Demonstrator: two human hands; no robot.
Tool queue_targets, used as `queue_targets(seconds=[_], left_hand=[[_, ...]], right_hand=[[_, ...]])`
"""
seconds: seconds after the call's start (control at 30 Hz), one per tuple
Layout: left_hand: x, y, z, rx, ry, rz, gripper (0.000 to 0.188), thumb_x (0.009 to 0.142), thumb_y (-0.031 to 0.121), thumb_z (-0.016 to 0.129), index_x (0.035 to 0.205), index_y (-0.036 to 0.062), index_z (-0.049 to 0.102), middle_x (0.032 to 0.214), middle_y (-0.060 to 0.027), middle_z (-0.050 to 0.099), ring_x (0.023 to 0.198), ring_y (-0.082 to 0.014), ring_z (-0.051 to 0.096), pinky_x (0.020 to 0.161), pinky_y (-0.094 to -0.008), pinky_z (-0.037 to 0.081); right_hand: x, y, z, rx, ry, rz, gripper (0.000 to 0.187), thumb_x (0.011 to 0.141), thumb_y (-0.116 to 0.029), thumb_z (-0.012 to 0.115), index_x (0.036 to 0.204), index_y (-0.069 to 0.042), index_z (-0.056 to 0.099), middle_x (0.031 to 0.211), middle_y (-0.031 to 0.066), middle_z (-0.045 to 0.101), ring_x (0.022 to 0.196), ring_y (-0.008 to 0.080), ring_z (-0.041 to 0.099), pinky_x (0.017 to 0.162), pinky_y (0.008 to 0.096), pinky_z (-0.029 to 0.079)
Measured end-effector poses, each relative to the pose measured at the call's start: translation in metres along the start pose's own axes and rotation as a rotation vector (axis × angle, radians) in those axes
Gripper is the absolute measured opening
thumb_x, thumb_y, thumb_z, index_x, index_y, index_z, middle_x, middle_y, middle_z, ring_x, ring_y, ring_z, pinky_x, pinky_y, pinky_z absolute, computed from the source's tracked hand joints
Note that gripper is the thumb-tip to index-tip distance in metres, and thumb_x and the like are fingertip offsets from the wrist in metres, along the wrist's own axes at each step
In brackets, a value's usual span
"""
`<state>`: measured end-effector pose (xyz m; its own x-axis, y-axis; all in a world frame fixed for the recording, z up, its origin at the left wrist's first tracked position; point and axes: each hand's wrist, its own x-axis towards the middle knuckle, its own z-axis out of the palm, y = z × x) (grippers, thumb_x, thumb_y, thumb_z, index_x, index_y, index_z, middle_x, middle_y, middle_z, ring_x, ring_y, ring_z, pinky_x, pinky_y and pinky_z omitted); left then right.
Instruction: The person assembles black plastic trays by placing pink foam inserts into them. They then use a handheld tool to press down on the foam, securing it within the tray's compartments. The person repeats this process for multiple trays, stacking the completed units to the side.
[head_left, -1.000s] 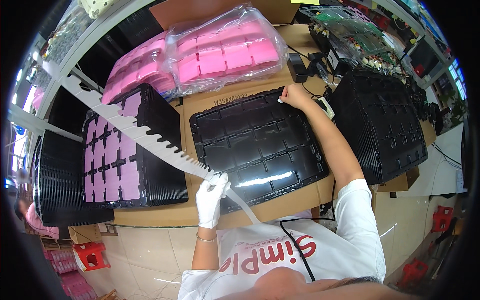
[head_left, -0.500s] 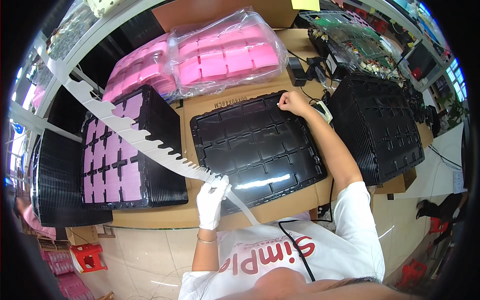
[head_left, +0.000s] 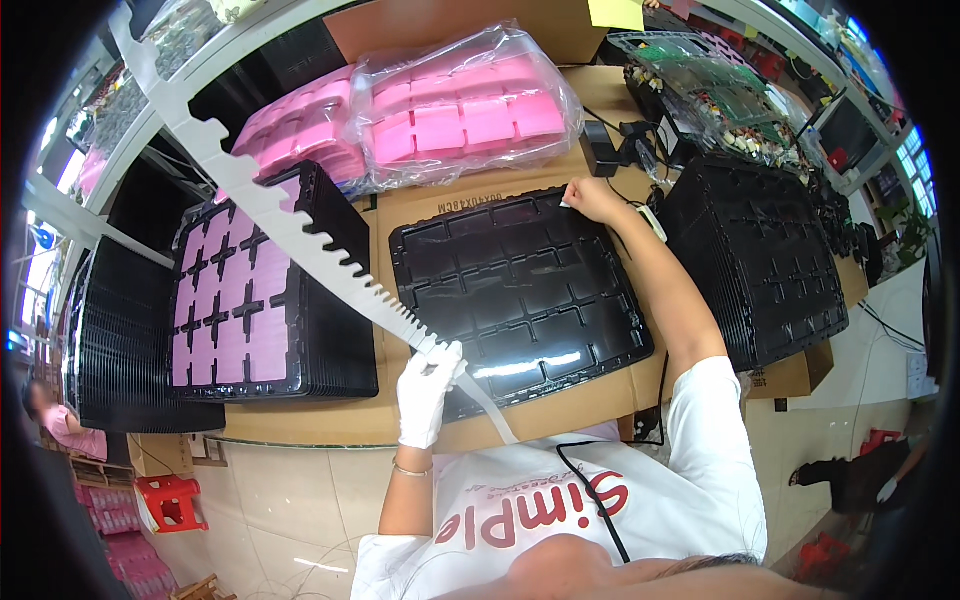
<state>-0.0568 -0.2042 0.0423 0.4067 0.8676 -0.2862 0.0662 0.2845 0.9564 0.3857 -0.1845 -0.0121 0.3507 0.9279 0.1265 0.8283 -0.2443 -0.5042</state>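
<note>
My left hand, in a white glove, pinches a long whitish strip with one toothed edge. Part of that strip hangs toward my shirt, and its longer end runs up across the view to the upper left. In front of me a black plastic tray with divided compartments lies on cardboard. My right hand is bare and closed at the tray's far right corner. A small white bit shows at its fingertips; its kind is too small to tell.
Left stands a stack of black trays with pink sheets in the top one, beside another black stack. More black trays stand right. Bagged pink foam lies behind, and circuit boards sit far right.
The view has shifted slightly. The strip's long end has swung and straightened toward the upper left. My right hand stays at the tray's far right corner, its fingers more curled.
</note>
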Motion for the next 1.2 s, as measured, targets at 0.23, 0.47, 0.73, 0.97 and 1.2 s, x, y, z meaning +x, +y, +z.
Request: queue_targets(seconds=[0.23, 0.47, 0.73, 0.97, 1.2], left_hand=[[-0.001, -0.009, -0.001, 0.060, 0.011, 0.037, 0.020, 0.088, 0.014, 0.073, 0.101, 0.0010, 0.066, 0.084, -0.0024, 0.066, 0.069, -0.0050, 0.057, 0.059, -0.0191, 0.040], [-0.001, -0.004, 0.002, 0.044, 0.016, 0.010, 0.021, 0.088, 0.017, 0.073, 0.099, 0.0015, 0.065, 0.084, -0.0012, 0.065, 0.072, -0.0064, 0.061, 0.059, -0.0193, 0.041], [0.000, -0.006, 0.001, 0.075, 0.014, 0.011, 0.022, 0.088, 0.018, 0.073, 0.100, 0.0010, 0.065, 0.085, -0.0020, 0.066, 0.073, -0.0077, 0.063, 0.060, -0.0198, 0.043], [-0.001, -0.004, -0.001, 0.066, -0.005, 0.006, 0.024, 0.088, 0.018, 0.074, 0.102, 0.0005, 0.064, 0.086, -0.0023, 0.066, 0.074, -0.0083, 0.063, 0.062, -0.0199, 0.044], [-0.001, -0.006, -0.001, 0.049, 0.000, 0.004, 0.025, 0.088, 0.017, 0.074, 0.103, -0.0003, 0.064, 0.088, -0.0037, 0.067, 0.076, -0.0093, 0.064, 0.062, -0.0199, 0.044]], right_hand=[[0.004, -0.001, 0.002, -0.092, -0.027, -0.067, 0.018, 0.080, -0.018, 0.072, 0.080, -0.001, 0.067, 0.080, 0.0185, 0.067, 0.080, 0.0348, 0.066, 0.073, 0.0421, 0.051], [0.005, -0.009, -0.002, -0.102, -0.054, 0.060, 0.018, 0.077, -0.018, 0.074, 0.079, -0.001, 0.071, 0.079, 0.0202, 0.069, 0.078, 0.0352, 0.068, 0.074, 0.0422, 0.052], [0.008, -0.008, -0.002, -0.103, -0.078, 0.122, 0.021, 0.076, -0.022, 0.076, 0.080, -0.002, 0.073, 0.078, 0.0204, 0.069, 0.076, 0.0337, 0.068, 0.074, 0.0406, 0.053], [0.006, -0.015, -0.007, -0.058, -0.089, 0.158, 0.021, 0.076, -0.022, 0.077, 0.079, -0.002, 0.072, 0.078, 0.0198, 0.070, 0.076, 0.0329, 0.069, 0.073, 0.0401, 0.053], [0.003, -0.006, 0.000, 0.028, -0.076, 0.134, 0.017, 0.078, -0.016, 0.075, 0.082, -0.001, 0.070, 0.080, 0.0147, 0.071, 0.076, 0.0272, 0.068, 0.071, 0.0363, 0.052]])
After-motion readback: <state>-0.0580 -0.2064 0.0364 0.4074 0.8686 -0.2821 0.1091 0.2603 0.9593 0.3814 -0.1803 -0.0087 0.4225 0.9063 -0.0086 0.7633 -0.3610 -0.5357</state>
